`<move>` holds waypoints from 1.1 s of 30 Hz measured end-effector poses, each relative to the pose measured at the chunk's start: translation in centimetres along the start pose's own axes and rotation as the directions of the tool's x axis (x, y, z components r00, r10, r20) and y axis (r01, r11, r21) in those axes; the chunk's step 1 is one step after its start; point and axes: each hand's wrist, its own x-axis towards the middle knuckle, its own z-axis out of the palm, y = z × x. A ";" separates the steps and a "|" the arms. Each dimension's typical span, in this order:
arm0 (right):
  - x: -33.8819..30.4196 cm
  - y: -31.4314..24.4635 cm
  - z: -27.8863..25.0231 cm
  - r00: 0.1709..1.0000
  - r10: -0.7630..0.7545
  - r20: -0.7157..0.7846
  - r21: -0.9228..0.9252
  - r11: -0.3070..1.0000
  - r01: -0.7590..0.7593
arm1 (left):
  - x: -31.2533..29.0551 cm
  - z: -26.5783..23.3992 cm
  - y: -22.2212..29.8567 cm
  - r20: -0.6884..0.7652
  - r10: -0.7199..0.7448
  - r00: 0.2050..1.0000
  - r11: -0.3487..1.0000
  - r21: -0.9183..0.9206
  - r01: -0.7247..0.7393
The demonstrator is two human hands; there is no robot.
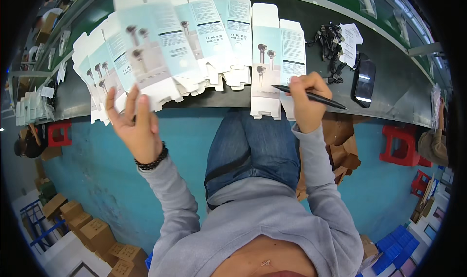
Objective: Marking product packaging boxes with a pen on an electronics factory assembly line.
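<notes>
My right hand (309, 101) grips a black marker pen (325, 101), its tip pointing left over the lower front of a flat, unfolded earphone carton (266, 38). That carton is white and pale blue with pictured earphones, and lies at the table's near edge. At the left, my left hand (134, 123) has its fingers spread at the lower edge of another flat carton (151, 58), which is smeared by motion. Whether the fingertips still touch it I cannot tell. Beneath and around it, several similar cartons (214, 33) lie fanned in an overlapping pile.
Right of the cartons on the dark table (394, 99) lie bundled black cables (332, 41), white paper slips (349, 46) and a black phone (364, 80). Below are brown paper (343, 148) and a red stool (400, 144). Cardboard boxes (97, 233) stand at lower left.
</notes>
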 end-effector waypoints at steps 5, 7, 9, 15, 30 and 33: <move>-0.1 0.6 1.7 0.988 0.049 0.149 -0.208 0.978 -0.017 | -0.8 -0.1 -0.8 -0.200 0.383 0.902 0.895 0.324 -0.307; -0.1 0.7 1.9 0.980 0.033 0.194 -0.311 0.950 0.030 | -2.4 0.4 -2.0 -0.096 0.407 0.908 0.886 0.284 -0.367; -0.2 0.7 1.9 0.979 0.041 0.199 -0.325 0.945 0.027 | -4.6 1.8 -3.2 0.180 0.150 0.972 0.925 0.322 -0.202; -0.2 0.7 2.3 0.975 0.018 0.222 -0.346 0.936 0.061 | -6.1 5.4 -6.3 0.469 -0.332 0.818 0.933 0.292 0.211; -0.4 -0.2 -1.6 0.973 0.233 0.013 0.561 0.803 -0.199 | -8.1 8.2 -5.4 0.512 -0.422 0.749 0.884 0.047 0.465; 0.6 -1.4 -2.3 0.972 0.203 -0.118 0.563 0.820 -0.103 | -6.4 6.5 -4.1 0.456 -0.252 0.854 0.961 0.015 0.275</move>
